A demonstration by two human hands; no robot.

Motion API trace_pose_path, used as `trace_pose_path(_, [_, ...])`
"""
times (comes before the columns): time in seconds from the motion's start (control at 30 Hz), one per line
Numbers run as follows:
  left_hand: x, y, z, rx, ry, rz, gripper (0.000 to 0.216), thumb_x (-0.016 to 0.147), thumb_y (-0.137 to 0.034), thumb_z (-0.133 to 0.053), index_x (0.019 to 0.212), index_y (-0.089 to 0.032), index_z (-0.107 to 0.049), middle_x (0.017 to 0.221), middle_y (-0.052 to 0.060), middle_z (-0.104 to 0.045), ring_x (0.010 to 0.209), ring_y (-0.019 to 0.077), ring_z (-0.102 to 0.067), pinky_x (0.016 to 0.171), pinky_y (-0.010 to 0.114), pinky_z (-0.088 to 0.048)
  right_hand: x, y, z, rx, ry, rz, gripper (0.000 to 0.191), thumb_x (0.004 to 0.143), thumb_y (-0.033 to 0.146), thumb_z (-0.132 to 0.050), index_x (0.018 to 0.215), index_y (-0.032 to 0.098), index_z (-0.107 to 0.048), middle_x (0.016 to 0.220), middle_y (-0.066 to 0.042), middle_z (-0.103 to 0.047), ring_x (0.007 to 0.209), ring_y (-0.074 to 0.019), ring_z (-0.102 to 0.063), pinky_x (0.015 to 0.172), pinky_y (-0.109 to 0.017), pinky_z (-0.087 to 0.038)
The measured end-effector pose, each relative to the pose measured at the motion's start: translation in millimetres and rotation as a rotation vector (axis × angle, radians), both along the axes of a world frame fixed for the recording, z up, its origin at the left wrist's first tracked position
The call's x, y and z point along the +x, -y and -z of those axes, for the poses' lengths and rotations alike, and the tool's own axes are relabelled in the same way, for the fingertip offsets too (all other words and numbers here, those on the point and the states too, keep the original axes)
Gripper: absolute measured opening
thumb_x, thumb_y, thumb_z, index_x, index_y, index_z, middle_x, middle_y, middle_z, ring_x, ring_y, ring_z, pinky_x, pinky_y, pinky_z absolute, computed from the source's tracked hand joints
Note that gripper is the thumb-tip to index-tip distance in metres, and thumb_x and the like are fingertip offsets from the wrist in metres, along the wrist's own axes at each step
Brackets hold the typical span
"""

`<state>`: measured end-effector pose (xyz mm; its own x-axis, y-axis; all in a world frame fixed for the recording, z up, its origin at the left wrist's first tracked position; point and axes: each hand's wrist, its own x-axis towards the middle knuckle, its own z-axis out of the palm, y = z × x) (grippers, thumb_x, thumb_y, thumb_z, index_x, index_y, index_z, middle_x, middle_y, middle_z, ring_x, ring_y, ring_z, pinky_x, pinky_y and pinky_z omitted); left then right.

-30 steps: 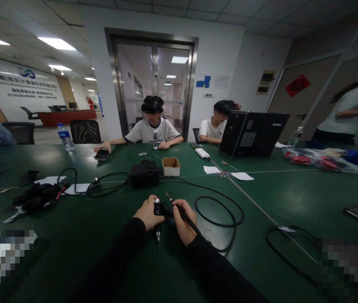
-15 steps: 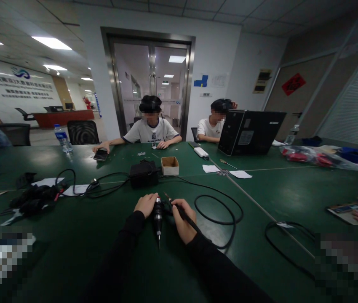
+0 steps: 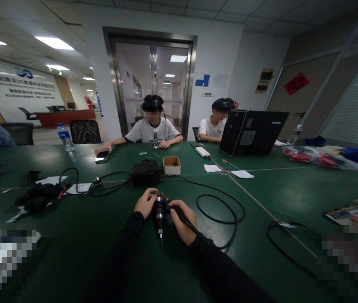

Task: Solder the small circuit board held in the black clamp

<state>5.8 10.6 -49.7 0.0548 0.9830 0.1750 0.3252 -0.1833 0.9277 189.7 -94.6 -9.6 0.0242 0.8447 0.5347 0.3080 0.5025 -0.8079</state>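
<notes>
A black electric screwdriver (image 3: 159,213) with a silver nose lies on the green table, its bit pointing toward me. My left hand (image 3: 145,203) closes on the screwdriver's far end from the left, around its red-and-silver tip. From the right, my right hand (image 3: 183,221) grips the end of a black power cable (image 3: 188,222), thumb and fingers pinched round it. The cable's tip is up close to the screwdriver's far end; whether they touch I cannot tell. Beyond my hands sits a black power box (image 3: 145,172).
Beside the power box stands a small open carton (image 3: 172,166). Cable loops (image 3: 244,209) lie to the right. Black tools (image 3: 41,198) are heaped at the left. Across the table two people sit, one holding a phone (image 3: 102,156). A black computer case (image 3: 253,132) stands far right.
The cable's end in my right hand has moved left, closer to the screwdriver's far end. My left hand's fingers have curled over that end. The person opposite has tilted the phone, its screen now bright.
</notes>
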Motion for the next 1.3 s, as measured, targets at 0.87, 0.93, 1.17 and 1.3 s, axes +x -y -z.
trace_pose_path(0.87, [4.6, 8.9, -14.2, 0.029, 0.182, 0.040, 0.031, 0.077, -0.039, -0.062, 0.103, -0.021, -0.059, 0.089, 0.003, -0.074, 0.087, 0.0208, -0.069, 0.088, 0.033, -0.049, -1.1, 2.6, -4.7, 0.003, 0.063, -0.024, 0.016, 0.090, 0.025, -0.053, 0.098, 0.021, -0.067, 0.086, 0.000, -0.070, 0.073, -0.0155, -0.063, 0.070, -0.025, -0.047])
trace_pose_path(0.93, [4.6, 8.8, -13.9, 0.030, 0.173, 0.031, 0.031, 0.077, -0.039, -0.062, 0.103, -0.021, -0.059, 0.089, 0.003, -0.074, 0.087, 0.0205, -0.069, 0.088, 0.033, -0.049, -1.0, 1.8, -3.4, -0.004, 0.060, -0.026, 0.016, 0.091, 0.026, -0.053, 0.098, 0.021, -0.066, 0.086, 0.000, -0.070, 0.073, -0.0156, -0.064, 0.070, -0.025, -0.048])
trace_pose_path(1.17, [4.3, 10.5, -15.9, 0.019, 0.160, 0.031, 0.030, 0.078, -0.038, -0.060, 0.103, -0.022, -0.059, 0.090, 0.003, -0.074, 0.089, 0.0208, -0.069, 0.089, 0.033, -0.049, -0.7, 2.4, -5.1, 0.009, 0.039, -0.021, 0.016, 0.091, 0.026, -0.053, 0.097, 0.022, -0.067, 0.088, -0.001, -0.072, 0.074, -0.0159, -0.065, 0.070, -0.025, -0.049])
trace_pose_path(1.3, [3.4, 10.6, -14.9, 0.020, 0.142, 0.024, 0.029, 0.079, -0.037, -0.060, 0.104, -0.023, -0.060, 0.090, 0.003, -0.074, 0.089, 0.0205, -0.069, 0.091, 0.034, -0.049, -0.7, 3.5, -5.3, 0.001, 0.046, -0.045, 0.016, 0.092, 0.026, -0.053, 0.098, 0.022, -0.067, 0.087, -0.001, -0.071, 0.073, -0.0158, -0.065, 0.071, -0.025, -0.049])
